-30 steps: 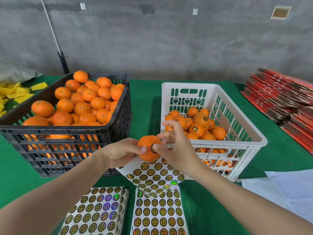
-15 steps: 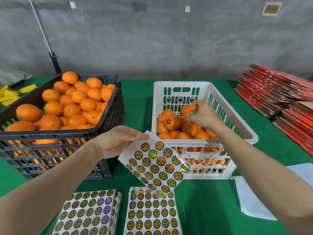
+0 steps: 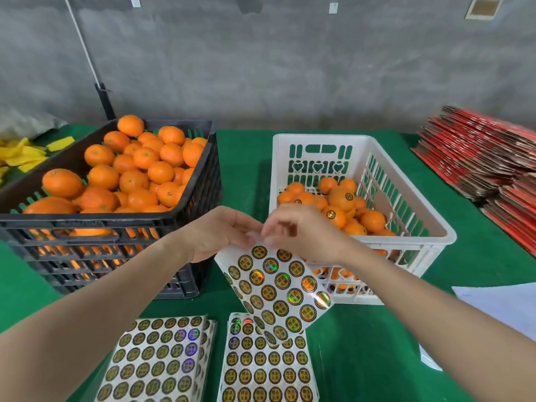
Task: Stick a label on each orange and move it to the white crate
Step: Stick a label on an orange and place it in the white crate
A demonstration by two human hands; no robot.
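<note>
My left hand pinches the top edge of a sheet of round gold labels, held above the green table. My right hand has its fingertips curled at the same top edge of that sheet, right beside my left fingers. A black crate on the left is heaped with unlabelled oranges. The white crate on the right holds several oranges, some showing a label. Neither hand holds an orange.
Two stacks of label sheets lie on the green table in front: one at left, one under the held sheet. White paper lies at right. Red flat cartons are piled far right; yellow scraps far left.
My right hand set the labelled orange in the white crate, then came back to the label sheet. My left hand has kept holding the sheet.
</note>
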